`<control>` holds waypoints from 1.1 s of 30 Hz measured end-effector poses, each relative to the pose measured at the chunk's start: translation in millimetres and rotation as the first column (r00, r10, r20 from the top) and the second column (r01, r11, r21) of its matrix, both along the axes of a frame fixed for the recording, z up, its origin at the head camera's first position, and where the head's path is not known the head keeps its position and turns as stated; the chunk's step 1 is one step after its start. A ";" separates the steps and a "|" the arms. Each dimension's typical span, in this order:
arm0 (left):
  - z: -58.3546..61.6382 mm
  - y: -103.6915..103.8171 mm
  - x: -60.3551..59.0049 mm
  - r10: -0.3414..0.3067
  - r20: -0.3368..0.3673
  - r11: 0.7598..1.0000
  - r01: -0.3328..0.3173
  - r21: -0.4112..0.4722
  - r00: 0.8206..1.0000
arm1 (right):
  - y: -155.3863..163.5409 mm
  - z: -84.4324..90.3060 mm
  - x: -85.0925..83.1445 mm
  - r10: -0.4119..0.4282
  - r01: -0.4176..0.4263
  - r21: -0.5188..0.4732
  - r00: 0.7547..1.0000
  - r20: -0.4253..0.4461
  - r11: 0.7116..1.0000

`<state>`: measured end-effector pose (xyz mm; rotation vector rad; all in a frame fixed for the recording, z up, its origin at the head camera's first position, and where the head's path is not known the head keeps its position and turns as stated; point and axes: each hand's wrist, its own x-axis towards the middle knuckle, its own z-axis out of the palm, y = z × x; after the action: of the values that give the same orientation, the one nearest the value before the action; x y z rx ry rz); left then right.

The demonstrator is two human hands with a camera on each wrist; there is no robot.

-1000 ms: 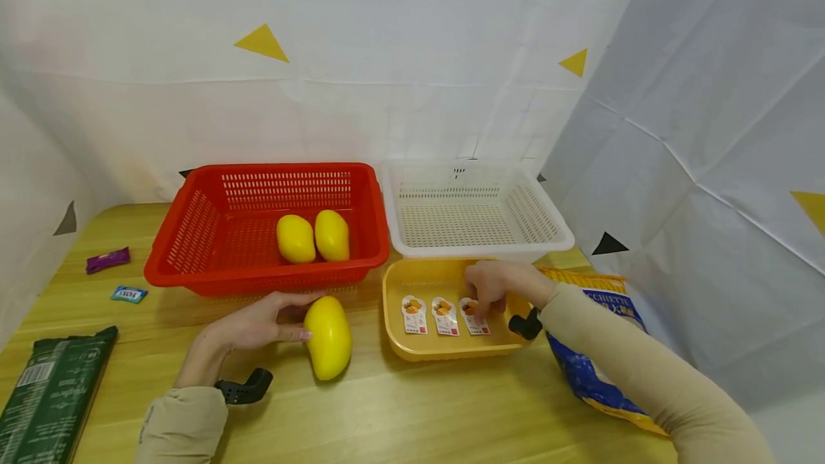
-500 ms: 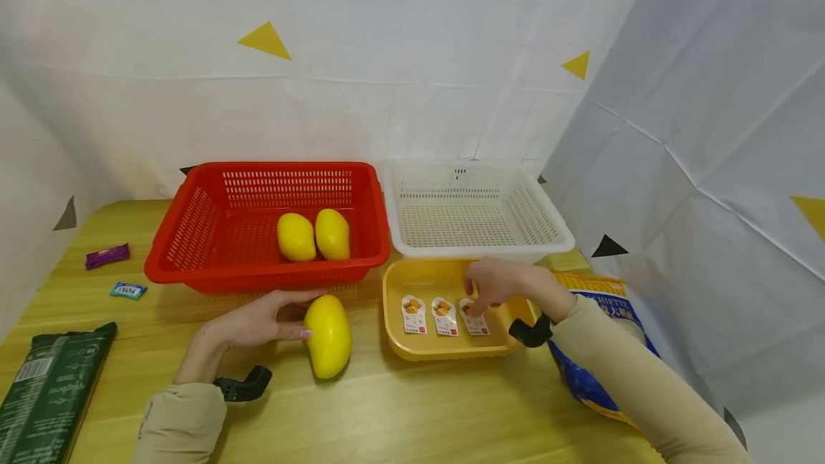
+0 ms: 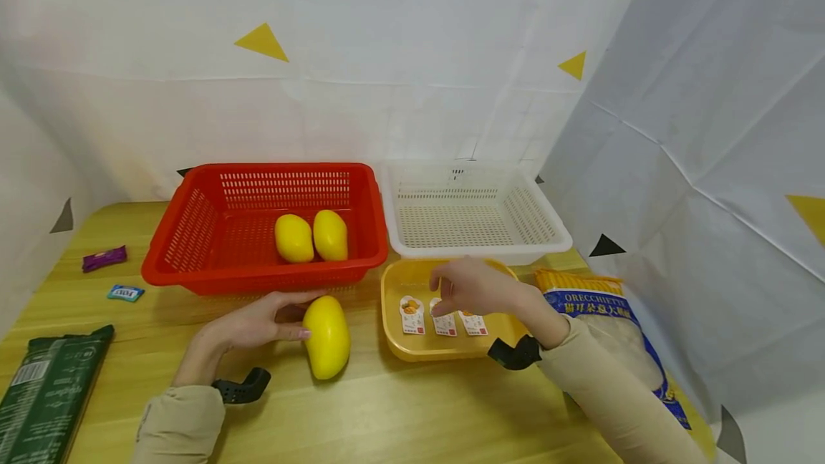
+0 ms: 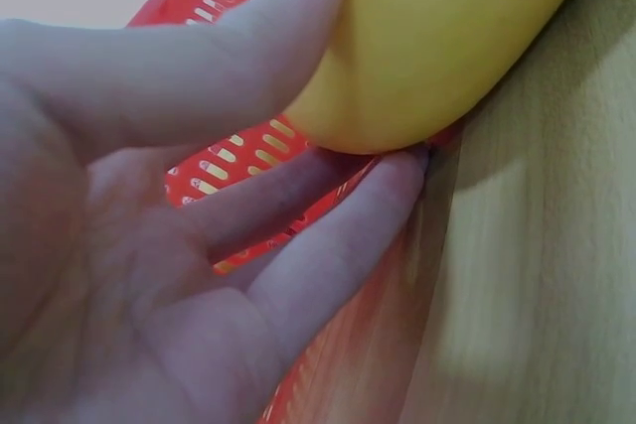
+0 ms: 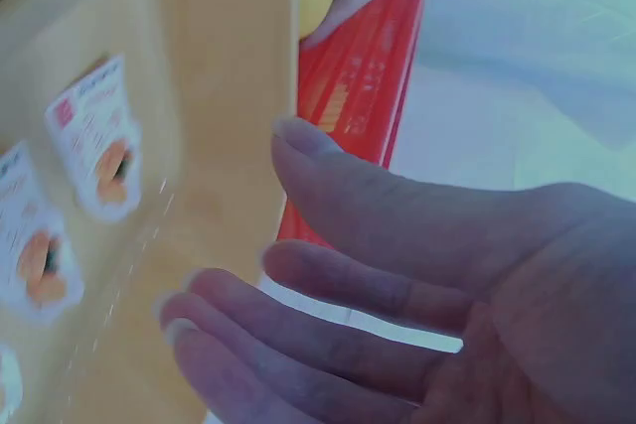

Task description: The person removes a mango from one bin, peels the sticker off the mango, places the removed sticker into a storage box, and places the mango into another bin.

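My left hand (image 3: 258,321) steadies a yellow mango (image 3: 327,339) on the table, thumb and fingers on its near left side. In the left wrist view the thumb (image 4: 283,22) presses the mango's skin and fingertips reach around under its end. Above the yellow tray (image 3: 445,353) hovers my right hand (image 3: 480,288), fingers loosely bent with nothing between them. Three small fruit-picture labels (image 3: 412,315) lie in a row on the tray's floor, the middle one partly covered by a finger of that hand.
Behind stands a red basket (image 3: 264,285) with two mangoes (image 3: 293,238), beside a white basket (image 3: 477,256). A blue-and-yellow pasta bag (image 3: 612,324) lies right under the right forearm. At left are a green packet (image 3: 54,385) and two small wrapped sweets (image 3: 104,258).
My right hand has lifted from the rightmost label and moved left over the middle one, carrying nothing. The left hand and its mango stay put.
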<state>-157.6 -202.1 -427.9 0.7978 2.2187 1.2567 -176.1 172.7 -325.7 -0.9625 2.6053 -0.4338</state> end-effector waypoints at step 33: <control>-1.1 0.8 -1.2 -0.019 -0.013 0.999 0.019 0.030 1.000 | -94.9 -25.7 29.6 -0.100 0.117 -0.284 0.992 0.074 0.952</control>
<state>-158.8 -201.3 -429.0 0.8385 2.2019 1.2822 -146.5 77.8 -351.5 -0.8790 2.5960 -0.8777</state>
